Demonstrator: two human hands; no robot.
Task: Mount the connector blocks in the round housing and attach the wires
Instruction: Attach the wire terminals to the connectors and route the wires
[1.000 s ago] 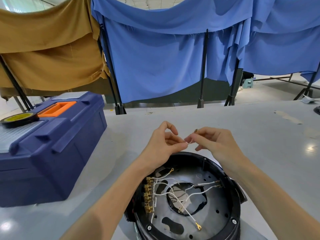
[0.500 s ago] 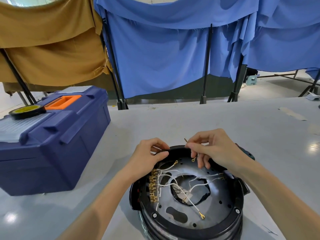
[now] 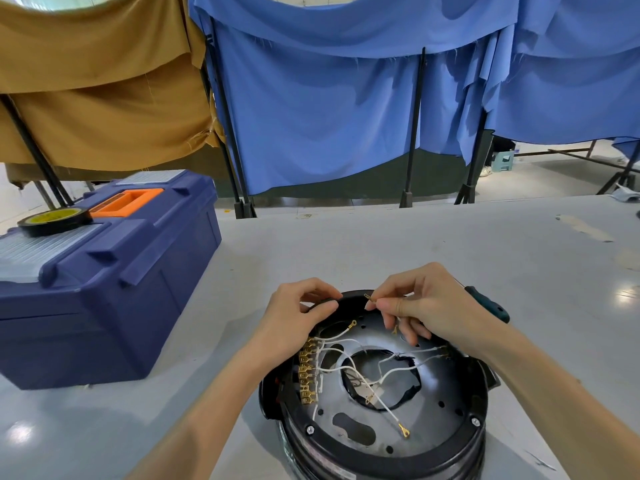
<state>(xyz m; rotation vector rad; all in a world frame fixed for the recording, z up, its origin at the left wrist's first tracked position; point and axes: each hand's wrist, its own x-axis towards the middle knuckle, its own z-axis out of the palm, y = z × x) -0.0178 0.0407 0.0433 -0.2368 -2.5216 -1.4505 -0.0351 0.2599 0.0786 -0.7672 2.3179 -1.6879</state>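
Your right hand [image 3: 429, 306] pinches a brass ring terminal [image 3: 368, 298]; your left hand [image 3: 298, 317] grips the round black housing [image 3: 446, 403]. Brace it; align squarely.

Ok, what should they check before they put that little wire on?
1. Housing steadied: the left hand grips the rim of the round housing. Ok.
2. Wire in the grip: the right hand pinches the ring terminal. Ok.
3. Connector block sits along the housing's left wall; whether it is fastened: cannot tell.
4. All wires attached: one white wire end lies loose on the plate. Not ok.
5. Screwdriver lies close behind the right hand. Ok.
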